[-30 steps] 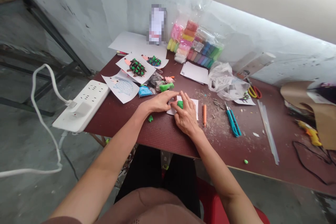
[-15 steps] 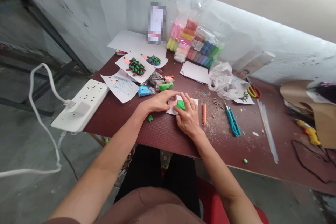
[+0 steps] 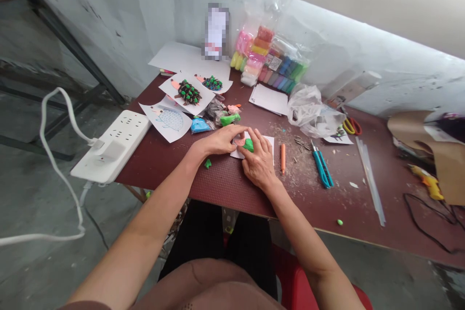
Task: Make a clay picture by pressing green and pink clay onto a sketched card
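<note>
A small white paper card point(image 3: 271, 144) lies on the table in front of me, carrying a flat pink clay piece point(image 3: 239, 142) and a lump of green modelling clay point(image 3: 249, 145). My left hand point(image 3: 223, 139) arches at the card's left side, thumb and fingers apart, tips by the pink piece. Curved over the green clay from the right, my right hand point(image 3: 258, 159) has its thumb at the near edge and its fingers at the far edge. The fingers partly cover the clay. A green clay scrap point(image 3: 208, 163) sits below my left wrist.
An orange marker point(image 3: 283, 159), sunflower seeds point(image 3: 300, 143) and a teal utility knife point(image 3: 322, 167) lie to the right. Hedgehog pictures point(image 3: 189, 93) and blue clay point(image 3: 200, 125) are at left. Clay packs point(image 3: 271, 60) stand behind. A power strip point(image 3: 112, 147) borders the table's left edge.
My right hand has shifted slightly left, its fingers covering more of the green clay. My left hand stays almost where it was.
</note>
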Action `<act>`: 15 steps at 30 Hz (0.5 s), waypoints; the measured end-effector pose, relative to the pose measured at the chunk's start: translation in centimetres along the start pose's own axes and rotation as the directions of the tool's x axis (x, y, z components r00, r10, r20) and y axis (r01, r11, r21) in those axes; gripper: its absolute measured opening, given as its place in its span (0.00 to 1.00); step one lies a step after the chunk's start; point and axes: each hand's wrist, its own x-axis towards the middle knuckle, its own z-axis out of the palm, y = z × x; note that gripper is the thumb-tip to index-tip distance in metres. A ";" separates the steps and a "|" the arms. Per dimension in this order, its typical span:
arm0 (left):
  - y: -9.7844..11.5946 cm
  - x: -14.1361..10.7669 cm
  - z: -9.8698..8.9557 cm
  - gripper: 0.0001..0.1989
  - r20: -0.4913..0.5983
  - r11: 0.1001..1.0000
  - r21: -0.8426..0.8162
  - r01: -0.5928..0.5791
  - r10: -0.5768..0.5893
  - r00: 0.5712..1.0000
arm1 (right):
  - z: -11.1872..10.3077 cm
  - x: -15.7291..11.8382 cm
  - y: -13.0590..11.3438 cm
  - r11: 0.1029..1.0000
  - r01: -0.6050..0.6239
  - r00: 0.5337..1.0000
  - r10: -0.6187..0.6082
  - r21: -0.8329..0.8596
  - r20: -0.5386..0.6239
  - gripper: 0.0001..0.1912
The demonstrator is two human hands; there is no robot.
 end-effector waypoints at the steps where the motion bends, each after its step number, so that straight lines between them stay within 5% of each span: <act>1: 0.0 0.0 0.0 0.25 -0.002 1.000 -0.002 -0.004 0.004 1.000 | 0.0 0.0 0.0 1.000 -0.003 1.000 0.003 0.002 0.002 0.24; 15: -0.3 0.0 0.1 0.30 -0.008 0.999 -0.028 -0.025 0.025 1.000 | 0.1 -0.2 0.1 1.000 0.001 0.999 0.000 0.029 -0.034 0.25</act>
